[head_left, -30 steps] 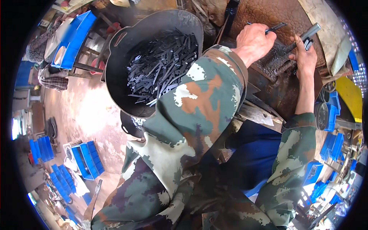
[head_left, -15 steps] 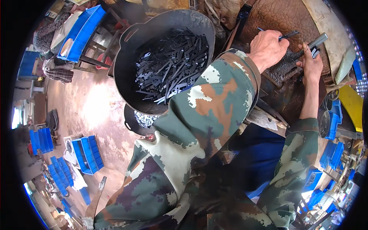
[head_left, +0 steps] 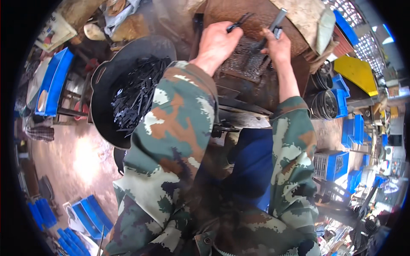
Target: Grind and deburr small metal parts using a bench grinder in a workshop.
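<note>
Pinching a thin dark metal piece between fingertips, the left hand holds it above the rusty brown desk. The right hand has its grip closed around a grey metal bar tool, angled upward. Risk: the slim, smooth piece may slip from so light a pinch, or the bar may strike fingers nearby. To the left, a round black pan holds many flat, dark strips. Blue plastic bins stand beyond.
</note>
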